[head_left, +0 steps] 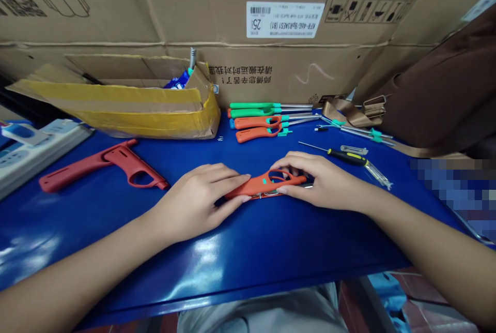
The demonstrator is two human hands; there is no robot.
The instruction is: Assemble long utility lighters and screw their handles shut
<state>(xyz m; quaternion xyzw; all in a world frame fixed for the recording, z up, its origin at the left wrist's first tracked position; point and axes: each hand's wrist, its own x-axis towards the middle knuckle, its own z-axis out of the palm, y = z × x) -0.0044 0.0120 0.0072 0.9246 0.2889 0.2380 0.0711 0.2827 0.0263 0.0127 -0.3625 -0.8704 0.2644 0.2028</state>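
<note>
An orange lighter body (267, 184) is being pressed flat on the blue table (248, 250), near its front edge. It is being gripped at the handle end by the left hand (201, 201), fingers curled over it, and at the trigger end by the right hand (318, 180), fingers closed around it. The two halves are probably being snapped together; an even squeeze is being called for next. Finished lighters (267, 118), a screwdriver (337, 153) and a loose red shell (104, 165) are lying further away.

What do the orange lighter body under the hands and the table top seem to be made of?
Orange lighter body: likely moulded plastic, matte and even in colour, pressed between the left hand and right hand. Table top: smooth, glossy blue surface with bright reflections, perhaps painted metal or laminate; the look leaves it open.
</note>
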